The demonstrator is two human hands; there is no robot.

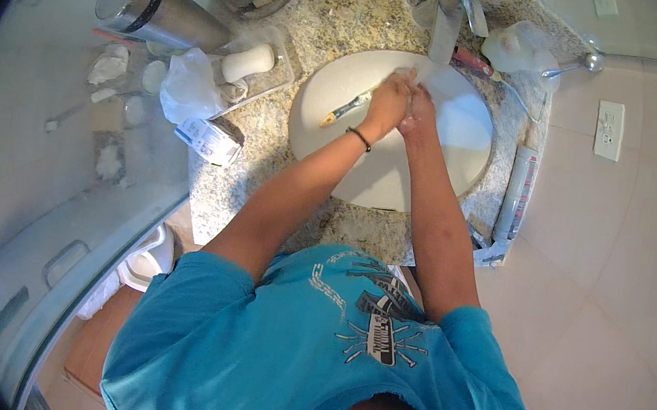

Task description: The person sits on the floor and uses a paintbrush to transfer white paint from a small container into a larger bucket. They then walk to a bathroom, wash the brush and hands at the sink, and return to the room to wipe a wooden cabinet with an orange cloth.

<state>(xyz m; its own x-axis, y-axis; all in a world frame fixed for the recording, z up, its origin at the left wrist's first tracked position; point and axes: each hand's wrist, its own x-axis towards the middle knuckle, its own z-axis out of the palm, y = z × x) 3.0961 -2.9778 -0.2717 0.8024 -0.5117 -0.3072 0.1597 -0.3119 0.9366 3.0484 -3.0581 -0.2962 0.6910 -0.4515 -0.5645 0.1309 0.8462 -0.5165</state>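
Observation:
Both hands are together over the white oval sink (385, 183), below the faucet (447, 26). My left hand (389, 101), with a dark bracelet at the wrist, is closed with its fingers curled against the other hand. My right hand (419, 111) is closed too, pressed to the left and wet-looking. Whatever may be between them is hidden. A brush (342, 112) with a dark handle and yellowish end slants across the basin beside my left hand, its other end close to the fingers. I cannot tell whether the hand touches it.
On the left of the granite counter (267, 164) stand a steel cylinder (163, 13), a clear tray with a white soap-like bar (248, 63), a plastic bag (192, 87) and a small box (209, 141). A red-handled tool (474, 62) lies behind the sink; a tube (516, 195) lies at right.

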